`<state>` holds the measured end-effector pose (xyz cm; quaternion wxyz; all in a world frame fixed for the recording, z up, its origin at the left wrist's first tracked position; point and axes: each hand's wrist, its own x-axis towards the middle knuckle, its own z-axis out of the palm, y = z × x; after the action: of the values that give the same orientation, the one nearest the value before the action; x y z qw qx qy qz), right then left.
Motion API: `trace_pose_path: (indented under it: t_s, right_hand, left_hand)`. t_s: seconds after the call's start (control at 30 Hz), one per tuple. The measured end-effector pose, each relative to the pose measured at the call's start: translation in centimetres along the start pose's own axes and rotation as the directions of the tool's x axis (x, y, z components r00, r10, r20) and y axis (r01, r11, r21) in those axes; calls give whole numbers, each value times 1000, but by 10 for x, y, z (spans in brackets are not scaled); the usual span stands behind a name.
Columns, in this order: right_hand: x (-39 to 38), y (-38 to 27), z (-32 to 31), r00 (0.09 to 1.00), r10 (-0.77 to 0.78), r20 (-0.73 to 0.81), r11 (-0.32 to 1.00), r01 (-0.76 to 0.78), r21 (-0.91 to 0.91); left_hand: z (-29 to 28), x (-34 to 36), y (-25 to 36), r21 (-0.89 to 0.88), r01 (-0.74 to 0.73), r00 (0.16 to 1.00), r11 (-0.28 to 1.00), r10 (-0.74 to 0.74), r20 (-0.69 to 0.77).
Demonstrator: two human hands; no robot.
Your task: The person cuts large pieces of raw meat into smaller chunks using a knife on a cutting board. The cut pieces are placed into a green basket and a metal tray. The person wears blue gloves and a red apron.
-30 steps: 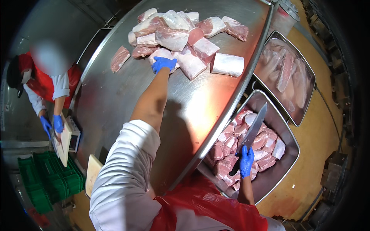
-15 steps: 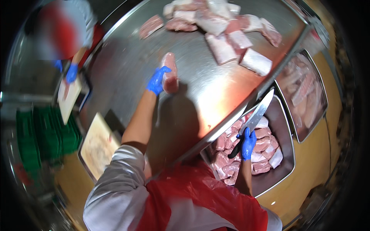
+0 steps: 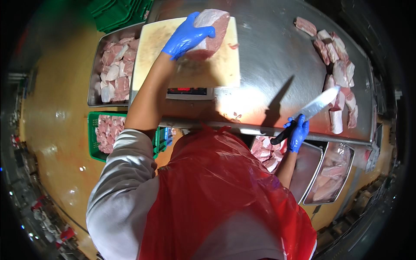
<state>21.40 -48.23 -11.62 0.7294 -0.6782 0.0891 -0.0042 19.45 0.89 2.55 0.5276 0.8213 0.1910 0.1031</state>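
Lying near twelve o'clock in the head view, a meat piece (image 3: pixel 218 39) is being gripped by the nearer left hand (image 3: pixel 186 38) over a cutting board (image 3: pixel 223 71), its long axis being slanted from one toward seven; contact cannot be told. From the right hand (image 3: pixel 298 135), closed around a knife (image 3: pixel 321 103) being aimed between one and two, the piece is being kept well apart, toward eleven.

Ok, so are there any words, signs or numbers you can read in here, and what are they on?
Display: red digits are lit, but too small and blurred to read.
Knife: no writing I can make out.
Held meat: none I can make out.
Apron: none I can make out.
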Motion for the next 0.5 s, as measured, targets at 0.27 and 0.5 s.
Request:
trace_pose_path:
  t_s: [0.27,0.5]
  right_hand:
    - [-73,-69,187,921,-98,376,914,234,-333]
    - [-151,-34,258,467,-342,815,381,862,-333]
  left_hand:
    - [-47,-83,-105,540,-205,869,816,406,-283]
    - [-84,-176,-161,221,-396,817,891,452,-359]
